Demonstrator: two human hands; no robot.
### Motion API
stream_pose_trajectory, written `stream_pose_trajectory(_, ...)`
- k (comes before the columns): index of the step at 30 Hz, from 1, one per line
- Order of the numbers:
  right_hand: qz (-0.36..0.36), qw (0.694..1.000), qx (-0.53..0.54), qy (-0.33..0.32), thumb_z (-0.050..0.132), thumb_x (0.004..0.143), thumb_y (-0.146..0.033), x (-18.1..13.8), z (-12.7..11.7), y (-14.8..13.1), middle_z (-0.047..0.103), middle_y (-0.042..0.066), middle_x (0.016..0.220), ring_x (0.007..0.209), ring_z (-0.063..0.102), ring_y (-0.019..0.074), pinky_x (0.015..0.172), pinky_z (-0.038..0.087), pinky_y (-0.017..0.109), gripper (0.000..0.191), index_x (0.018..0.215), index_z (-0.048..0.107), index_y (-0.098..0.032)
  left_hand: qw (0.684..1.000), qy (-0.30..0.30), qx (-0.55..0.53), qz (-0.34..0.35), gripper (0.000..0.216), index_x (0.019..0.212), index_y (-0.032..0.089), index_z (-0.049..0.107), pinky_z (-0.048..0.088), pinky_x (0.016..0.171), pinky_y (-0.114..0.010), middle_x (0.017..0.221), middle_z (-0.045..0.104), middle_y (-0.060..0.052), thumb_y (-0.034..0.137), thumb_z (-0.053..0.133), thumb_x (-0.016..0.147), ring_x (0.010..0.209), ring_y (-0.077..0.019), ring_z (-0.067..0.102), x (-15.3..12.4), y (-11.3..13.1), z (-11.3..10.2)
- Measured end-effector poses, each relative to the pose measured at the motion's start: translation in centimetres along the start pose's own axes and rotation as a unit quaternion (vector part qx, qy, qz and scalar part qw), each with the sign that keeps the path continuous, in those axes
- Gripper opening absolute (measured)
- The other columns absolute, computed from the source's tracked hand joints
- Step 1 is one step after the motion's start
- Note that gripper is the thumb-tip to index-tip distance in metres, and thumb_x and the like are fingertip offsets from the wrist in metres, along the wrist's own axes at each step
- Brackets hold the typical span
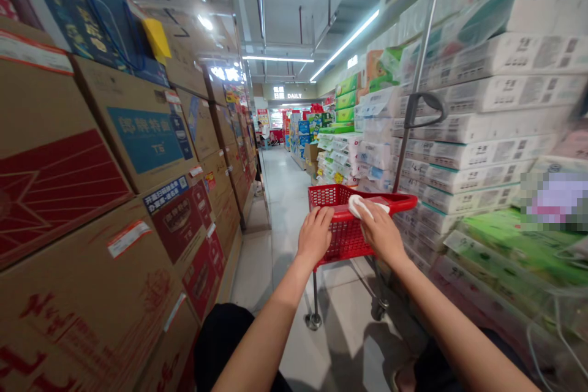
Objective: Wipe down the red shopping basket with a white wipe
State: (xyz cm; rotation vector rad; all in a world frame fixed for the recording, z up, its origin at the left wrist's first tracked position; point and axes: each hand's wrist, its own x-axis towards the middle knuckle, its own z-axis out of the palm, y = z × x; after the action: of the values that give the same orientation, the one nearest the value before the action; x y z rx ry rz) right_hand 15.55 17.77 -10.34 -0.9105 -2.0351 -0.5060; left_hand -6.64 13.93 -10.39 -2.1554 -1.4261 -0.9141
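Observation:
A red plastic shopping cart (351,242) on metal legs with casters stands in front of me in the aisle. My left hand (316,234) is closed over the near left corner of its red rim, fingers curled on the edge. My right hand (381,231) presses a white cloth (358,204) onto the red handle (403,202), to the right of my left hand. The cloth is bunched under the fingers, and part of it shows past them on both sides. The inside of the basket is mostly hidden.
Stacked cardboard cartons (151,128) line the left side. White tissue packs (482,128) are piled on the right, with green packs (509,245) lower down. A metal pole with a grey hook (425,110) rises beside the cart. The tiled aisle floor (282,177) runs ahead.

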Motion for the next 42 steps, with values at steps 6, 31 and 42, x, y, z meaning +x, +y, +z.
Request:
stream_pose_trajectory(6,0.118,0.990,0.031,0.073,0.034,0.097,-0.021,-1.2,0.6,3.4,0.043,0.011,0.150,0.140,0.034,0.0259,0.113,0.033,0.055,0.051,0.148,0.040,-0.026,0.999,0.032,-0.014,-0.012,0.062,0.139,0.021,0.044,0.037,0.110,-0.046,0.134,0.052,-0.009,0.011,0.055,0.080,0.128,-0.0271,0.042,0.3,1.6,0.5)
stream_pose_trajectory(31,0.099,0.993,0.056,0.011,0.037,0.097,-0.024,0.0,0.0,-0.6,0.052,0.011,0.143,0.134,0.044,0.0253,0.110,0.039,0.050,0.047,0.142,0.049,-0.024,0.994,0.017,-0.104,-0.002,0.084,0.149,0.029,0.032,0.012,0.120,-0.061,0.165,0.001,-0.005,0.008,0.056,0.071,0.150,-0.0333,0.009,0.0,3.6,2.6)
stream_pose_trajectory(42,0.127,0.991,0.026,-0.031,0.037,0.098,-0.027,-0.1,-2.4,0.0,0.056,0.007,0.138,0.128,0.050,0.0232,0.106,0.045,0.045,0.042,0.138,0.052,-0.027,0.993,-0.029,-0.119,0.000,0.082,0.149,0.031,0.033,0.006,0.121,-0.061,0.164,0.008,-0.003,0.011,0.055,0.073,0.150,-0.0323,0.011,0.7,1.9,2.6)
